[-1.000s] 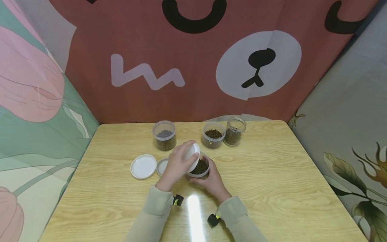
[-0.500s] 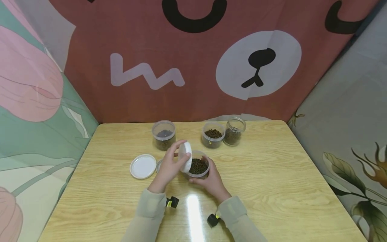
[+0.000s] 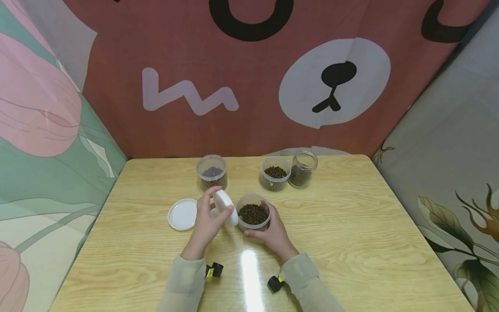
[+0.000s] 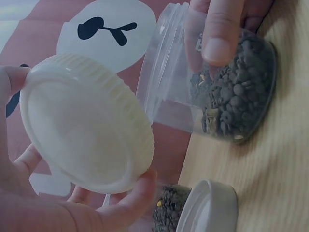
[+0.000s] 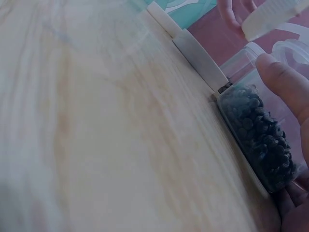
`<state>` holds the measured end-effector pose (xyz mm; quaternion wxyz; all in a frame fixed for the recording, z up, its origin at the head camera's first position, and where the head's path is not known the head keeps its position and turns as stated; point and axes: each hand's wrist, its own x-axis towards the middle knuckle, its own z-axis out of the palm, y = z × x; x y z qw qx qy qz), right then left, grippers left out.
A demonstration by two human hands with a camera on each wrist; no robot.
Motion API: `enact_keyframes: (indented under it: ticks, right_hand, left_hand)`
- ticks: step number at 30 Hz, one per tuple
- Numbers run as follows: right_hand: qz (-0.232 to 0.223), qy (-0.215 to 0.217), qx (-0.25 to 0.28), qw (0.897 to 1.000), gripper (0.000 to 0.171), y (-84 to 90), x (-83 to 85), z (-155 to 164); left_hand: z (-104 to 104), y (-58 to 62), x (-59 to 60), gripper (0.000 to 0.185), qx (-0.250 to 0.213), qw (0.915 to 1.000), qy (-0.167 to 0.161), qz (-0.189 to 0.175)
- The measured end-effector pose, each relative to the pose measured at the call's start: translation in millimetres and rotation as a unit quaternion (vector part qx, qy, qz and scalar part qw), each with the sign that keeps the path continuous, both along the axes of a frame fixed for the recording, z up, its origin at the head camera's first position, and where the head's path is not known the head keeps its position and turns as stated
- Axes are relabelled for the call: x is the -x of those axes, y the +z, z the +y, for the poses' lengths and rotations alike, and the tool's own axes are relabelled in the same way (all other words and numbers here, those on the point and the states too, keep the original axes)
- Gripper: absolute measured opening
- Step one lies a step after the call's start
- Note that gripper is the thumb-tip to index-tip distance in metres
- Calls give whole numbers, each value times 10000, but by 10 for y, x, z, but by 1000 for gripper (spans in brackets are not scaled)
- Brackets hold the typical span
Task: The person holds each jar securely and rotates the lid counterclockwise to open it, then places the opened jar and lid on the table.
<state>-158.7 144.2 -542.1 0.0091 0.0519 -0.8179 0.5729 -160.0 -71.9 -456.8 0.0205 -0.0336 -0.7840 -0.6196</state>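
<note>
My left hand [image 3: 204, 227] pinches a white ribbed screw lid [image 3: 225, 208] by its edge, tilted nearly on its side, just left of a clear plastic jar [image 3: 249, 200]. Its smooth round face fills much of the left wrist view. Dark brown pellets [image 3: 253, 214] fill the lower part of this jar, which is uncovered. Around the jar's right side my right hand [image 3: 273, 232] grips it, with the thumb [image 4: 218, 43] on the near wall. In the right wrist view the jar's base rests on the table.
A flat white lid [image 3: 181, 215] lies at the left; another lid, mostly hidden by the left hand, lies beside it. Behind stand two clear plastic jars of pellets, one at left [image 3: 211, 178] and one at right [image 3: 274, 185], plus a glass jar [image 3: 301, 174] touching the right one.
My left hand has carried the lid leftward and slightly nearer, off the jar's mouth, so the pellets show fully. The right hand and jar have stayed put.
</note>
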Motion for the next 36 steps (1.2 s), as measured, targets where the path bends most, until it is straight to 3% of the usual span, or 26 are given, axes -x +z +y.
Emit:
enact_keyframes:
  ticks: [17,24,29,36]
  right_hand:
    - [62,-42,-48,10000,115,-7,8,-10]
    - [88,-76,-68,9999,113,-12,2,2]
    - [95,-45,-141,9998,112,-15,9,1]
    - [81,-44,-131,9999,112,-21,10,1]
  left_hand:
    - [-129,-178,-272,65,-533,9979,324,-176]
    - [-250,-244,-391,70,-333,9987,294,-249]
    - [-315,-311,-474,74,-290,9993,242,-83]
    - [-376,-414,-616,78,169,9996,190,-89]
